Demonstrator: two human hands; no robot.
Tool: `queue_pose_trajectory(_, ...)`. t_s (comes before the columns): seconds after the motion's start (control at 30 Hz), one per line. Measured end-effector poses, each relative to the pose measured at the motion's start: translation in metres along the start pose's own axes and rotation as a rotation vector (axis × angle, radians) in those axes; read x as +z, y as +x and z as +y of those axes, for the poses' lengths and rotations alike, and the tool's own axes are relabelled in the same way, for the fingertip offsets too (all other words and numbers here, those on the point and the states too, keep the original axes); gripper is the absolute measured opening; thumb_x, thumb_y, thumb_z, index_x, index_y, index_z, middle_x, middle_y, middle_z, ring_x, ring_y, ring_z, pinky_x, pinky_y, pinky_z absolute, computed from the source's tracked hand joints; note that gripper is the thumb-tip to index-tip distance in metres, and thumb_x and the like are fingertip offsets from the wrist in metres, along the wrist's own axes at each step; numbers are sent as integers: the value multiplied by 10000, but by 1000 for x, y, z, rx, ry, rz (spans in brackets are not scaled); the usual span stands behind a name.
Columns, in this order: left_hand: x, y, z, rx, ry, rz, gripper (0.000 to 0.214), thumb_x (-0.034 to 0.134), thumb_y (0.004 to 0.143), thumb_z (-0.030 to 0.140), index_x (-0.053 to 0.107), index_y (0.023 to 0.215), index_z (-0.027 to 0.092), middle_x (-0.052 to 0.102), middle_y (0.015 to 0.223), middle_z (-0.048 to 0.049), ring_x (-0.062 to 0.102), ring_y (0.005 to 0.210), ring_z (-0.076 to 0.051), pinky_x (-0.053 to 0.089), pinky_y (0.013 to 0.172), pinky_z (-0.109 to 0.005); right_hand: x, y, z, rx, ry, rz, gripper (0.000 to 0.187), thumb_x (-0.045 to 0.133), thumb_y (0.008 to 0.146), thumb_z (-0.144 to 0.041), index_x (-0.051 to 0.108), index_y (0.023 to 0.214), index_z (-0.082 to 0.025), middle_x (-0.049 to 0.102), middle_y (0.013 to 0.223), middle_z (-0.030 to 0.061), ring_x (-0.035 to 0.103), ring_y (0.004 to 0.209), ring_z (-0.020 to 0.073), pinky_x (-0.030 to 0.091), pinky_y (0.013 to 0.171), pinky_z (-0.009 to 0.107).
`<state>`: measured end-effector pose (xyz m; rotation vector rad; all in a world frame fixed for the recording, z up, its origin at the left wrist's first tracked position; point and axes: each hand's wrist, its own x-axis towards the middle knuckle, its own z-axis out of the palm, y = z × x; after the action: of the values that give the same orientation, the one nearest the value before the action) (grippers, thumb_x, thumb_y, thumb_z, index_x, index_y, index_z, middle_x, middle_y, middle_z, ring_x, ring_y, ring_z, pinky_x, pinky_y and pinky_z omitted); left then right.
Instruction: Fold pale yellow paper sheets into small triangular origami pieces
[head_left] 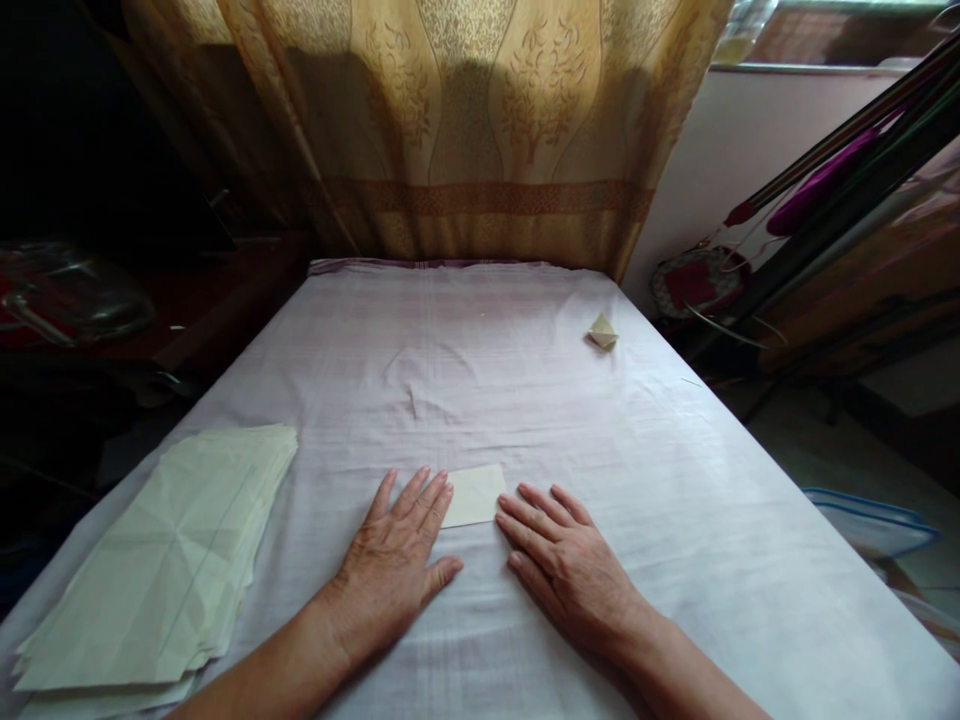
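Observation:
A small pale rectangle of paper (475, 496) lies flat on the cloth-covered table (360, 400), between my two hands. My left hand (405, 540) rests palm down with fingers stretched out, and its fingertips meet the left edge of the paper. On the other side, my right hand (559, 555) also lies flat, its fingertips at the paper's right edge. Neither hand grips anything. To the left sits a thick stack of pale paper sheets (172, 550), the top one marked with creases that cross in the middle.
A small folded paper piece (602, 333) stands near the table's far right. Behind the table hangs a gold patterned curtain (480, 130). A dark red surface with a glass jar (82, 295) is at the left. Blue-rimmed plastic containers (870, 525) sit low at the right.

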<state>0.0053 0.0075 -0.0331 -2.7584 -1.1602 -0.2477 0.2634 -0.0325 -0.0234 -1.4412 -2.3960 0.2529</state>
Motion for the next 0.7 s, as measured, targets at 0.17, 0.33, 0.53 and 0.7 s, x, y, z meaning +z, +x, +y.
queue_pose_trajectory(0.17,1,-1,2,-24,-16,101,548,438,971,528,504,1390,182,543,1449,-77,403,1399,-245,45,1226,-448,0,-1,0,12,2,-16,378,538,955,-276,597,1328,-292,586,1398,29,478,1345,266,318,1135,516)
queue_pose_trajectory(0.33,-4,-7,-14,64,-97,55,413,488,968,456,548,1298,214,470,1510,-54,321,1447,-223,102,1228,-450,-7,5,-3,25,-5,-18,338,548,945,-273,627,1273,-293,629,1346,40,517,1302,263,326,1118,513)
queue_pose_trajectory(0.53,-11,-5,-20,138,-115,99,427,510,962,433,559,1324,211,540,1456,-30,356,1431,-232,10,1239,-435,-6,37,-25,8,-15,-6,267,527,947,-278,648,1183,-250,615,1355,64,499,1305,277,275,1143,539)
queue_pose_trajectory(0.7,-11,-6,-18,138,-109,104,444,510,968,413,535,1364,213,573,1423,-31,399,1404,-235,41,1243,-448,10,45,-28,-2,28,-24,385,525,955,-294,564,1334,-233,568,1415,72,464,1346,264,305,1146,520)
